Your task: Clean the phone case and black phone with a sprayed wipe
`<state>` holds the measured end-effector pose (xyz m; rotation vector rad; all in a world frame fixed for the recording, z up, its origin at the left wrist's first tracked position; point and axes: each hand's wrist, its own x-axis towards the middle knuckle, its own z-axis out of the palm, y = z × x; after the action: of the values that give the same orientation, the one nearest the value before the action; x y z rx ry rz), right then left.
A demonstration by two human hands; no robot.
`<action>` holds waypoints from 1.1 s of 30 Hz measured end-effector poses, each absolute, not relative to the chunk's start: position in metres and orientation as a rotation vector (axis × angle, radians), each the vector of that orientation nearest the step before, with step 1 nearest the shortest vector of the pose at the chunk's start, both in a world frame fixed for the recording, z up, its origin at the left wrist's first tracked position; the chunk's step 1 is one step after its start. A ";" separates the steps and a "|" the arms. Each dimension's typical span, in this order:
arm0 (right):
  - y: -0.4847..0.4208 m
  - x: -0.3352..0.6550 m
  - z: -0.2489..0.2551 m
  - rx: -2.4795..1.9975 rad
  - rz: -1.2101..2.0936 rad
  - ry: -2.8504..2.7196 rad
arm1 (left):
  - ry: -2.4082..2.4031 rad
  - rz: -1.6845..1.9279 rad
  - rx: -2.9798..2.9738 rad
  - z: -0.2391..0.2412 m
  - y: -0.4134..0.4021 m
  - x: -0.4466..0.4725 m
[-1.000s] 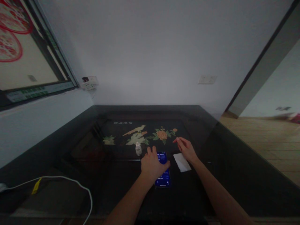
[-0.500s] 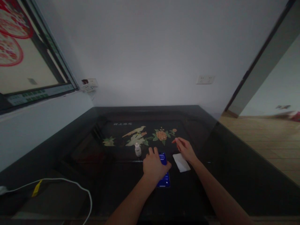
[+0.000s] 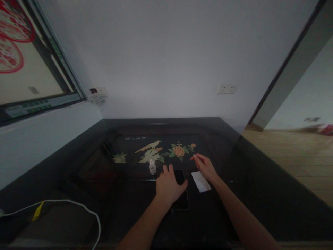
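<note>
A smartphone (image 3: 182, 203) with a dark screen lies flat on the black table (image 3: 125, 215). My left hand (image 3: 168, 185) rests across it, thumb at its right edge and the other fingers along its left side. To the right, a white piece of paper or cloth (image 3: 201, 182) lies partly under my right hand (image 3: 205, 166). That hand's thumb and fingertips are pinched together above the table; a reddish spot shows at the tips, too small to make out. Left of the phone stands a small clear bottle (image 3: 152, 167) with a white cap.
A bird-and-flower picture (image 3: 153, 151) decorates the tabletop beyond my hands. A white cable (image 3: 75, 201) with a yellow tag (image 3: 38, 211) runs over the near left. Behind is a wall with a socket (image 3: 227, 89); a window (image 3: 39, 59) is at the left.
The phone's screen has gone from lit blue to dark. Both hands have stayed nearly in place, and the bottle and white piece have not moved.
</note>
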<state>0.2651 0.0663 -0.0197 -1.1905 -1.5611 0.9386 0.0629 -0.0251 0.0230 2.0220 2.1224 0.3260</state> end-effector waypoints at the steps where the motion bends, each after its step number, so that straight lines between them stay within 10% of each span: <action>1: 0.067 0.265 -0.021 -1.192 0.938 -1.563 | 2.123 0.325 2.024 0.023 -0.026 0.062; 33: 0.041 0.246 0.001 -1.171 0.989 -1.801 | 2.060 0.513 2.047 0.019 -0.027 0.064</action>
<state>0.2457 0.0407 0.0006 -1.1706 -1.8005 0.9893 0.0644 -0.0269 0.0191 2.0470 2.0598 0.5132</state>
